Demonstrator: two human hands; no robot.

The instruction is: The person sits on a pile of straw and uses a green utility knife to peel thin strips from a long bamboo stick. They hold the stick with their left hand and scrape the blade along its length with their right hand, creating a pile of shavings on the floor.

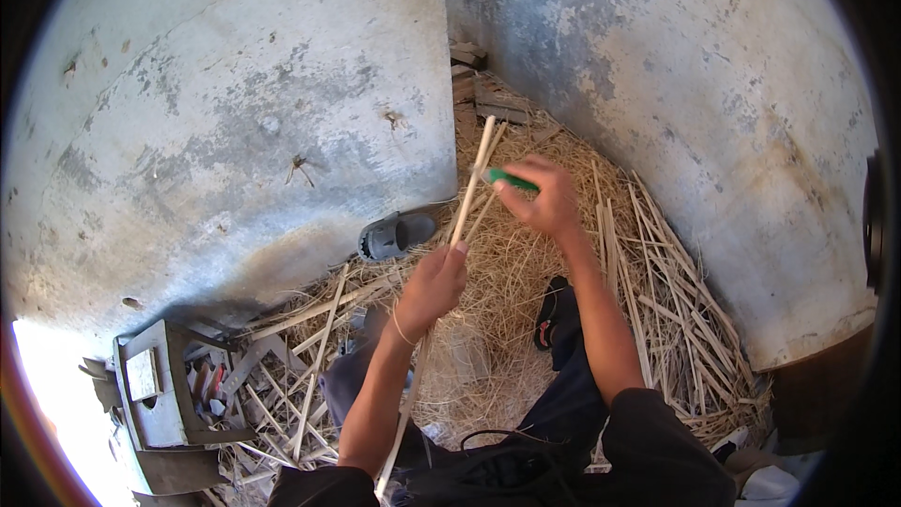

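Note:
My left hand [434, 284] is closed around a long pale wooden stick [471, 190], which slants up and away from me. Its lower part runs down past my left forearm toward my lap. In my right hand [546, 199] is a green-handled knife [513, 179], gripped with the fingers wrapped round it. The knife's front end lies against or very near the upper part of the stick; its blade is too small to make out clearly. Thin strips show beside the stick, and I cannot tell whether they are attached to it.
Straw-like shavings [526, 272] cover the floor. Split sticks [671, 305] are heaped along the right wall, more lie at left. A grey clog [397, 236] rests by the left wall [282, 122]. A worn box-like stand [178, 385] holds odds and ends at lower left.

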